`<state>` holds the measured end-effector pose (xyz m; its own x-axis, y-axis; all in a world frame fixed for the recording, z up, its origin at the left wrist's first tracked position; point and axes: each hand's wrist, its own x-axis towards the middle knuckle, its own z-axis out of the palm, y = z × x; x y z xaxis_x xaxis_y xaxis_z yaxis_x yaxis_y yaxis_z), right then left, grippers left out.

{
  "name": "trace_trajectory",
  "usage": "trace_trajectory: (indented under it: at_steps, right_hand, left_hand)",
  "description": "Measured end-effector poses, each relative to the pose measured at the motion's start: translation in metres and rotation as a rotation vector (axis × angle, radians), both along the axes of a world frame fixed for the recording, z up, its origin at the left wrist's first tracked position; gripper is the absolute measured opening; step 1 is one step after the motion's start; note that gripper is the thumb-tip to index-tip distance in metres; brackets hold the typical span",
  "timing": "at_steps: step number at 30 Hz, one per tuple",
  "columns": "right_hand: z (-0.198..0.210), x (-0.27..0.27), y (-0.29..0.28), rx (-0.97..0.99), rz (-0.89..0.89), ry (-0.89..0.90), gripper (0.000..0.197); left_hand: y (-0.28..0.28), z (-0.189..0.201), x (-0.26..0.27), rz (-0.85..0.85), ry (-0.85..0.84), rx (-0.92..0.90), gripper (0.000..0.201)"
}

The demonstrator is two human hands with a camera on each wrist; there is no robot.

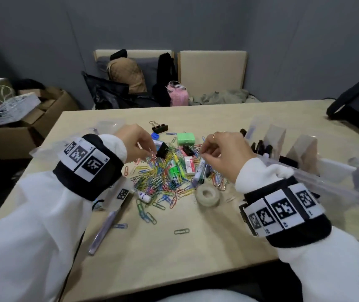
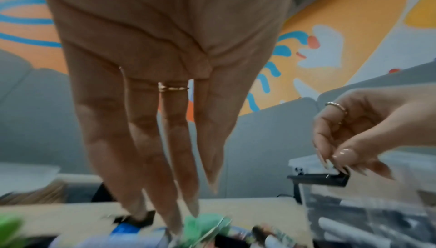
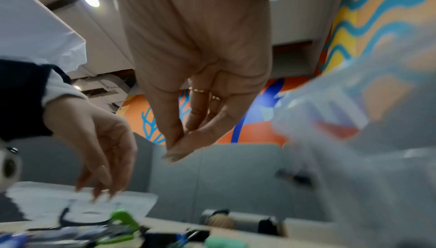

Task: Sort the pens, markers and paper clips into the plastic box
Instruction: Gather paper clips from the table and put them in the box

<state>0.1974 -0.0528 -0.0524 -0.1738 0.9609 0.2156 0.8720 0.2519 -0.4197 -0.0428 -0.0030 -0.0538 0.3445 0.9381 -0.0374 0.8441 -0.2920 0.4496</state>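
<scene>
**Both hands over the clip pile**

The left hand (image 1: 135,142) hangs over the pile's far left edge, fingers (image 2: 165,186) long and nearly straight, pointing down, narrowly spread; in the head view its tips seem to pinch a pink paper clip (image 1: 153,155), though the hold is too small to confirm. The right hand (image 1: 224,153) hovers over the pile's right side, thumb and fingertips pressed together in a pinch; what they hold, if anything, cannot be told.

Below them the paper clips (image 1: 161,182) lie heaped in the middle of the desk (image 1: 196,247), pointing every way. A white marker (image 1: 198,171) lies in the heap, long axis running away from the person. A pale purple pen (image 1: 102,232) lies near the left edge, long axis diagonal, far end toward the pile. The plastic box (image 1: 304,171) stands to the right, dark markers upright in its compartments.
</scene>
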Motion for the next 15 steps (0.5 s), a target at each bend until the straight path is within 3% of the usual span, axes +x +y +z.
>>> trace_trajectory:
  at_steps: [2, 5, 11, 15]
  right_hand:
    - [-0.005, -0.016, 0.005, -0.166, 0.112, -0.008, 0.012]
    - [-0.007, -0.042, 0.014, -0.379, 0.261, -0.176, 0.026]
    - [-0.020, -0.083, 0.029, -0.411, 0.375, -0.414, 0.048]
    - [-0.025, -0.094, 0.034, -0.406, 0.332, -0.539, 0.031]
  left_hand:
    - [0.007, -0.009, -0.005, 0.051, 0.056, -0.056, 0.016]
    - [0.013, -0.015, -0.004, 0.094, 0.107, -0.196, 0.030]
    - [0.020, -0.027, 0.006, 0.130, 0.308, -0.361, 0.050]
    - [0.024, -0.025, 0.013, 0.134, 0.396, -0.398, 0.053]
